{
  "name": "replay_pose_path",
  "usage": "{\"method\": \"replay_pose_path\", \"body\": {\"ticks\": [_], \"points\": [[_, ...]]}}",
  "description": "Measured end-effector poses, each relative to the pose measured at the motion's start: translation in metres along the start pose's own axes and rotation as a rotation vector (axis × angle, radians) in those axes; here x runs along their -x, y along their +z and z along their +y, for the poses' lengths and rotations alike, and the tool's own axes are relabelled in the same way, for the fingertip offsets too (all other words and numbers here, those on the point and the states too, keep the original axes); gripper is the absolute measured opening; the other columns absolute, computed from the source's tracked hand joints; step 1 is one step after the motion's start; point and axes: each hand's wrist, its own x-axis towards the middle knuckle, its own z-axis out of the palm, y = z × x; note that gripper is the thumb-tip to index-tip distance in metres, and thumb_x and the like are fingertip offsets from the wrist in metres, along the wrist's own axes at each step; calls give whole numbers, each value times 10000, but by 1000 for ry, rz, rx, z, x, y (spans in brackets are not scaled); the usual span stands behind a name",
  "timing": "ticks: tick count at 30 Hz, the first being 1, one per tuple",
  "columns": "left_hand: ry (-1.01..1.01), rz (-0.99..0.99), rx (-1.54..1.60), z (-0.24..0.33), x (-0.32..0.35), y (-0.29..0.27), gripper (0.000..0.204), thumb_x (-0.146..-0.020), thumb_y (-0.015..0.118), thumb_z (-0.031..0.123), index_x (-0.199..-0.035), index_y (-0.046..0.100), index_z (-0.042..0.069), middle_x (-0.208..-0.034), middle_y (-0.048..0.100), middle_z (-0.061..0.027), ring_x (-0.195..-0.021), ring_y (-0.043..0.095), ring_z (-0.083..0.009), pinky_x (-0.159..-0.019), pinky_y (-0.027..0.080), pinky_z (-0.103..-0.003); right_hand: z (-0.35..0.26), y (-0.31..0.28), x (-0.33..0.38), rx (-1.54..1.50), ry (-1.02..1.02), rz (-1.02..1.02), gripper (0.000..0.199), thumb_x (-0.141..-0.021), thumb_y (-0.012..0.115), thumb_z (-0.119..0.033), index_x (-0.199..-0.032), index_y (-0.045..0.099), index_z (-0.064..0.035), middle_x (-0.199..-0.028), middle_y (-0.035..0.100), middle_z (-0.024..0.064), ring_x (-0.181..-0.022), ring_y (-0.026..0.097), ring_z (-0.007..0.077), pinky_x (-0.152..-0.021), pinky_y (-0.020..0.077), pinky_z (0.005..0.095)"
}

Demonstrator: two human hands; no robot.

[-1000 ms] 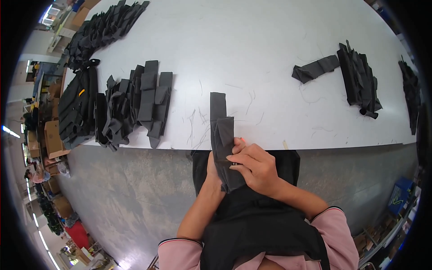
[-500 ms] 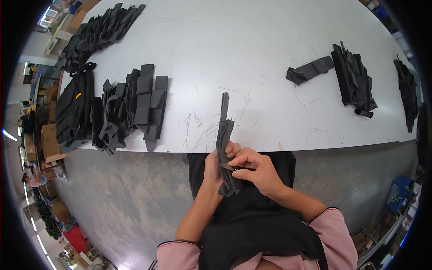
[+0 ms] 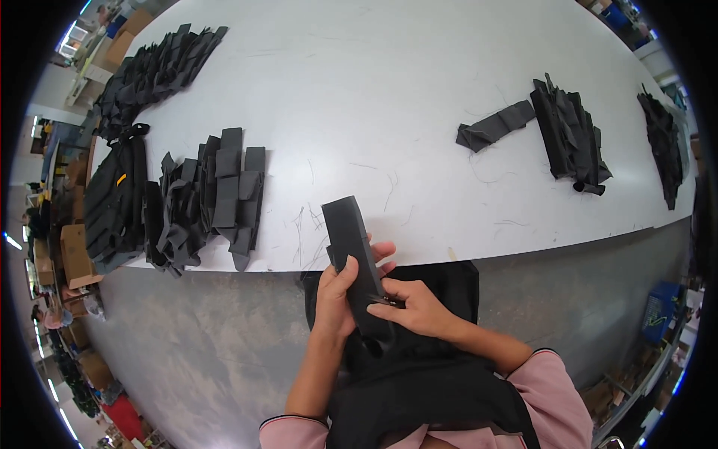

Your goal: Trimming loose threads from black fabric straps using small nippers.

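A folded black fabric strip [image 3: 347, 228] is in my left hand [image 3: 334, 299], its broad flat face turned up and its far end over the table's near edge. My left thumb presses on the face, and the fingers reach behind the strip and show past its right side. My right hand [image 3: 420, 308] pinches a small cutting tool, probably thread snips [image 3: 379, 299], between thumb and forefinger. The metal tip lies against the strip's right edge near its lower part. My right hand hides most of the tool. The strip's lower end sags over my black apron [image 3: 441, 352].
On the white table [image 3: 359, 97], bundles of black fabric strips [image 3: 232, 187] lie at left beside a black bag [image 3: 116, 194]. Another bundle [image 3: 568, 138], a single strip [image 3: 496, 126] and a dark bundle [image 3: 662, 150] are at right. Loose threads [image 3: 299, 232] are scattered. A blue crate [image 3: 662, 310] stands at right.
The strip has turned from edge-on to broad face up. My left thumb has come onto its face. The whole view has shifted slightly, with table things now lower and further left.
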Motion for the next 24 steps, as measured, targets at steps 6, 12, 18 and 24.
{"method": "replay_pose_path", "body": {"ticks": [6,12,18,24], "points": [[-5,11,65,1,2,-5,382,-947,501,272,-1162,475,-42,-1038,574,-149,-865,614,-242,-742,550,-380,-25,-24,5,384,-323,491,293,-747,701,-50,-1023,603,-56,-734,556,29,-626,542,103,-536,427,228],[-32,-24,-70,4,4,5,311,-930,541,267,-1003,526,-35,-909,587,-129,-757,623,-204,-656,556,-344,-29,-32,-15,797,-519,559,274,-721,685,-70,-986,618,-78,-701,579,53,-558,559,211,-481,398,302],[-55,3,-149,6,6,5,267,-887,611,220,-975,543,-23,-807,603,-111,-678,616,-181,-606,542,-310,-19,-30,-18,797,-555,584,261,-719,686,-71,-973,630,-82,-694,587,53,-547,554,216,-483,403,310],[-107,12,-168,7,5,4,245,-878,619,208,-950,553,-17,-763,611,-107,-639,612,-178,-592,537,-305,-10,-31,-16,653,-555,589,239,-730,683,-85,-964,635,-81,-740,613,57,-591,586,239,-515,436,324]]}}
